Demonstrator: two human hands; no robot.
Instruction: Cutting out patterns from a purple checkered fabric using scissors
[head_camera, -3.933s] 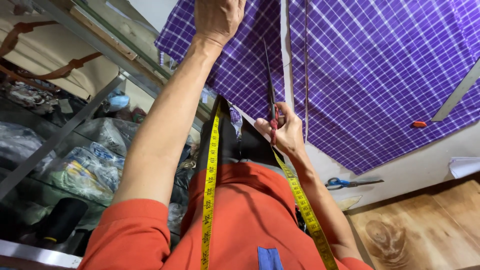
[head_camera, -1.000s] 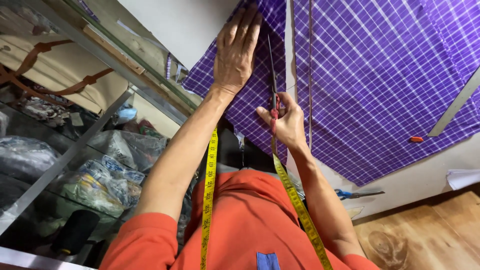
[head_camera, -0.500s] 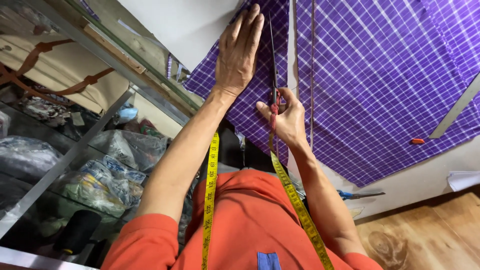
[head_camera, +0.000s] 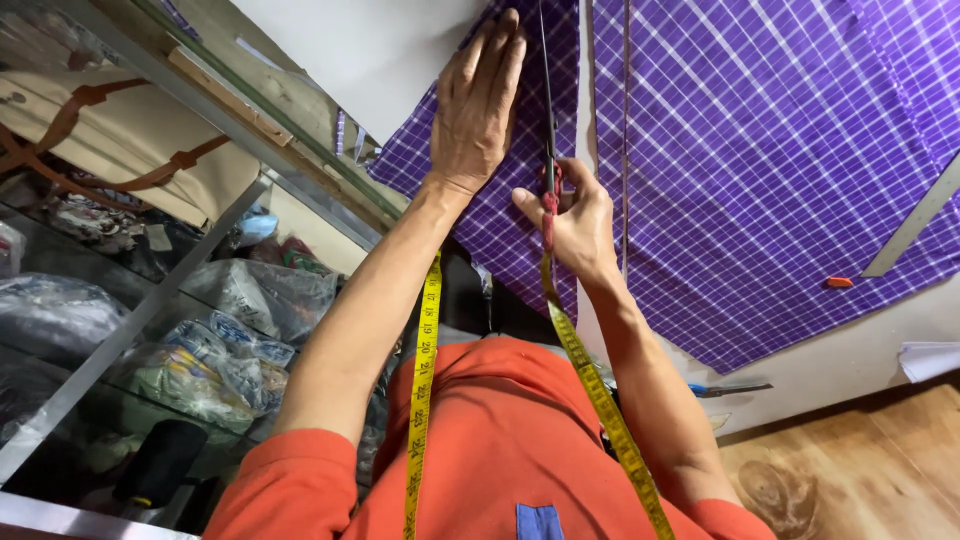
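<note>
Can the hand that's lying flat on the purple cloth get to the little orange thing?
Probably not from there. The left hand lies flat on the purple cloth; the orange thing sits far across it, past the right hand and scissors.

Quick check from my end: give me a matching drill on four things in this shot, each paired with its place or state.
Things:
1. left hand
2. right hand
3. yellow measuring tape
4. small red chalk piece

Places or states:
A. lies alone near the metal ruler
B. flat on the purple checked fabric
C. draped over the orange shirt
D. grip on the red-handled scissors

Pairs: 1-B, 2-D, 3-C, 4-A
</note>
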